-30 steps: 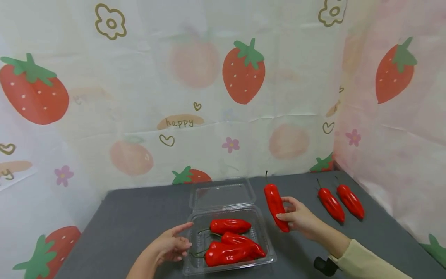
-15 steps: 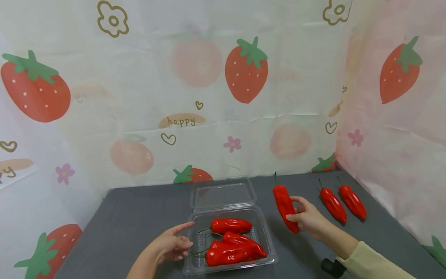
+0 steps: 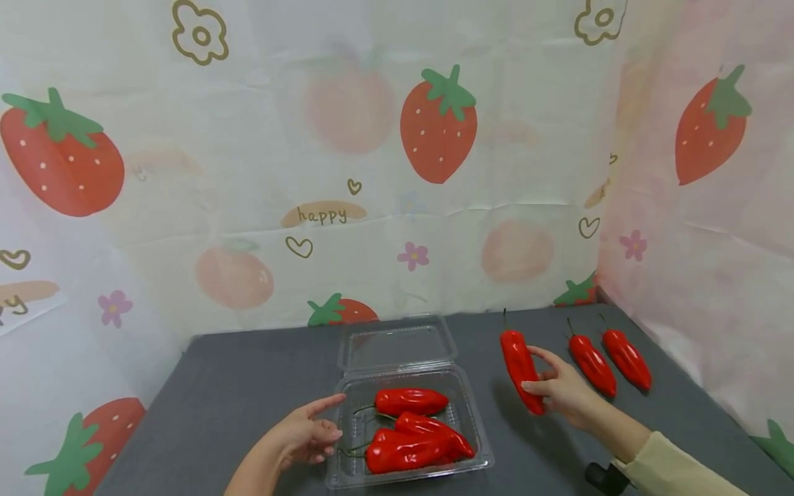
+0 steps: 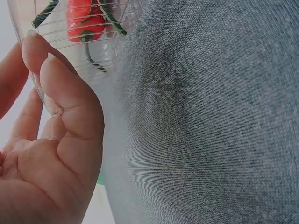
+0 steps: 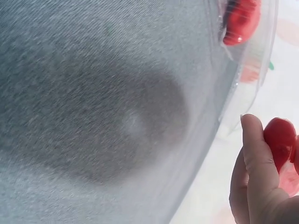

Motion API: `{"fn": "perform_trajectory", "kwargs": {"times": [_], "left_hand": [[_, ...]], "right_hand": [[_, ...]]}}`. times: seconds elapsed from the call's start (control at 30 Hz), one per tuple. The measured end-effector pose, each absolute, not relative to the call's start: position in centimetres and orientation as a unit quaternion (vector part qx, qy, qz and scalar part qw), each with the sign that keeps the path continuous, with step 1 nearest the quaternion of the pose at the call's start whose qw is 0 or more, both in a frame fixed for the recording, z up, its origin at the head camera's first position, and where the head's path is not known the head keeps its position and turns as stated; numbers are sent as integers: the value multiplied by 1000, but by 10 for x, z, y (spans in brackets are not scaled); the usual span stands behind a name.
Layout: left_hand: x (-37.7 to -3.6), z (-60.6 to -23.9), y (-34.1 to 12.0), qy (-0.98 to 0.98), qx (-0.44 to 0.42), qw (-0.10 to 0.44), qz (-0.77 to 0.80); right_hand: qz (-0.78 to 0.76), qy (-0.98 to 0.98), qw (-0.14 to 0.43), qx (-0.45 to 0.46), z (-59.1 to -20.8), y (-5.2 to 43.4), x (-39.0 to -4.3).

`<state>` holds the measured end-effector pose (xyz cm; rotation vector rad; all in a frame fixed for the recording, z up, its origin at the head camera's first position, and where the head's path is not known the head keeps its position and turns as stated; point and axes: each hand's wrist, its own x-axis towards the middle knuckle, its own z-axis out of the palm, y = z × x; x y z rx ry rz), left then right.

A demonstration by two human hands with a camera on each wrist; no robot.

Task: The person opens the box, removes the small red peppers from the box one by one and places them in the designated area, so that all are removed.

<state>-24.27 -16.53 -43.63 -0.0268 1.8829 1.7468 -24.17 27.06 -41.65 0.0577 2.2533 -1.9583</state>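
Right of the clear clamshell box (image 3: 406,413), right hand (image 3: 561,389) pinches a red pepper (image 3: 520,364) — two more peppers (image 3: 608,362) lie farther right; left hand (image 3: 300,435) rests loose-fingered against the box wall.

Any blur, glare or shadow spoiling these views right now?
Head view: sharp, slight glare on the peppers in the clear box. Left wrist view: left hand soft, cloth sharp. Right wrist view: blurred, with a dark shadow on the grey cloth.

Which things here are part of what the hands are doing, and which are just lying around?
In hand:
- red pepper, held by the right hand
- clear box with three peppers, touched by the left hand

Lying about:
- two peppers on the grey table
- strawberry backdrop
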Motion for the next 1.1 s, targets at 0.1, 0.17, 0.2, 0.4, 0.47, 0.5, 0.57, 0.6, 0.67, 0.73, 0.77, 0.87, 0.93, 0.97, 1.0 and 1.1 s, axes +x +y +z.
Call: {"fn": "perform_trajectory", "kwargs": {"times": [0.1, 0.17, 0.2, 0.4, 0.47, 0.5, 0.57, 0.6, 0.67, 0.73, 0.77, 0.87, 0.93, 0.97, 1.0, 1.1], "left_hand": [[-242, -435, -165, 706, -14, 283, 649], [-242, -434, -165, 709, -19, 279, 647], [-241, -435, -163, 715, -23, 271, 644], [-241, -434, -163, 724, -26, 265, 636], [-241, -434, -163, 725, -27, 264, 636], [-241, -434, -163, 724, -25, 264, 636], [-241, -434, -163, 722, -20, 265, 639], [-241, -435, -163, 721, -17, 266, 639], [-241, -435, -163, 721, -15, 266, 640], [-240, -435, -163, 721, -15, 266, 639], [-240, -435, -163, 722, -16, 266, 639], [-241, -434, -163, 724, -15, 263, 637], [-241, -434, -162, 722, -12, 264, 639], [-241, -434, -162, 721, -12, 265, 640], [-241, -434, -163, 720, -10, 267, 641], [-241, -434, -163, 717, -8, 270, 643]], "right_hand": [[-657, 749, 86, 21, -418, 276, -242], [-659, 746, 91, 25, -419, 279, -243], [-659, 746, 94, 27, -420, 280, -243], [-659, 745, 99, 34, -423, 288, -244], [-658, 746, 98, 39, -425, 290, -244], [-657, 746, 98, 43, -426, 291, -244], [-655, 748, 96, 52, -428, 293, -245], [-653, 749, 94, 56, -429, 294, -245], [-651, 751, 93, 61, -431, 296, -247], [-649, 752, 91, 65, -433, 298, -248], [-648, 754, 90, 65, -434, 299, -249], [-639, 762, 79, 62, -437, 301, -252], [-635, 767, 71, 60, -440, 302, -253], [-633, 769, 69, 60, -441, 302, -253], [-632, 770, 68, 60, -442, 303, -254], [-630, 771, 71, 60, -444, 304, -255]]}}
